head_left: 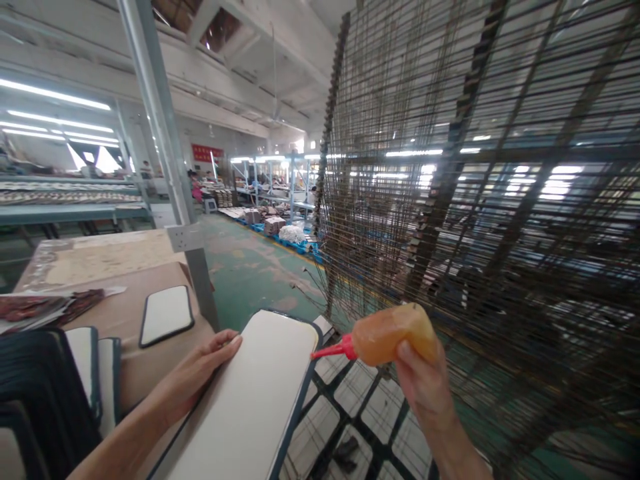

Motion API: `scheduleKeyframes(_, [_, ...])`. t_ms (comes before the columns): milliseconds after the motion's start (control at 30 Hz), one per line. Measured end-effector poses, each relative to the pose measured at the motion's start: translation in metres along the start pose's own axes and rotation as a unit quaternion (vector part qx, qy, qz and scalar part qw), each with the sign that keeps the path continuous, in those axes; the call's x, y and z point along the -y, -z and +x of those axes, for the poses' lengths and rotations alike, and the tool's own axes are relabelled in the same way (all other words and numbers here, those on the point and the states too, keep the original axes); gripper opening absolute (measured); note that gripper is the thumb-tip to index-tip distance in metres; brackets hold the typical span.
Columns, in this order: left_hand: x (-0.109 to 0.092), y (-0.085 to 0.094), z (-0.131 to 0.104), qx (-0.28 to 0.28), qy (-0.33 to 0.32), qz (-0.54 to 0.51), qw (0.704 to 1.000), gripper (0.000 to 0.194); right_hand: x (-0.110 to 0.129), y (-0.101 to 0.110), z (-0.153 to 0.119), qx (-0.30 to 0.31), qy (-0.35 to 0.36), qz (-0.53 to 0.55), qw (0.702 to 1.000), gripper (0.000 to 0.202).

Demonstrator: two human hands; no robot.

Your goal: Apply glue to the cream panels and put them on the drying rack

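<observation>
A white panel with rounded corners and a dark blue edge (255, 393) is held tilted in front of me. My left hand (213, 360) grips its left side, thumb on the white face and the other fingers partly hidden behind. In my right hand (425, 377) is a squeeze bottle (393, 333) of amber liquid, lying nearly sideways. Its red nozzle points left, and the tip meets the panel's right edge near the upper corner. A thin yellowish line shows along that corner.
On the brown-covered table (133, 373) at left lie a smaller white panel (167, 313) and a stack of dark-edged panels (45, 387). A metal post (160, 120) rises beside it. Wire mesh racks (450, 200) stand close on the right, with a black-framed mesh (345, 420) below.
</observation>
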State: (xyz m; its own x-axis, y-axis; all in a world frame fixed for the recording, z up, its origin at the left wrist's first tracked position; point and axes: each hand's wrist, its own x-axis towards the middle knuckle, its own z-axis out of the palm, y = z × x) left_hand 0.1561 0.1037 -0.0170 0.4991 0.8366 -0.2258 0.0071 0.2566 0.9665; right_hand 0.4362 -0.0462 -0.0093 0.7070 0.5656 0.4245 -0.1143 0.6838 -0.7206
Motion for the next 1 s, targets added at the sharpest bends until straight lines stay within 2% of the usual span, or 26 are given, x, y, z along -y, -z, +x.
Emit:
scheduleKeyframes(200, [0.008, 0.007, 0.004, 0.005, -0.003, -0.012, 1.000, 0.042, -0.007, -0.002, -0.008, 0.005, -0.024, 0.000, 1.000, 0.047])
scheduleKeyframes(500, [0.002, 0.002, 0.005, -0.019, 0.010, -0.008, 1.000, 0.051, -0.013, -0.001, -0.013, 0.031, -0.047, -0.001, 0.998, 0.050])
scheduleKeyframes(733, [0.005, 0.003, 0.013, -0.024, 0.001, -0.013, 1.000, 0.053, -0.011, -0.005, -0.017, 0.043, -0.073, 0.002, 0.996, 0.052])
scheduleKeyframes(1000, [0.006, 0.005, 0.024, -0.021, -0.001, -0.044, 0.999, 0.055, -0.016, -0.006, -0.025, 0.021, -0.098, 0.020, 0.995, 0.049])
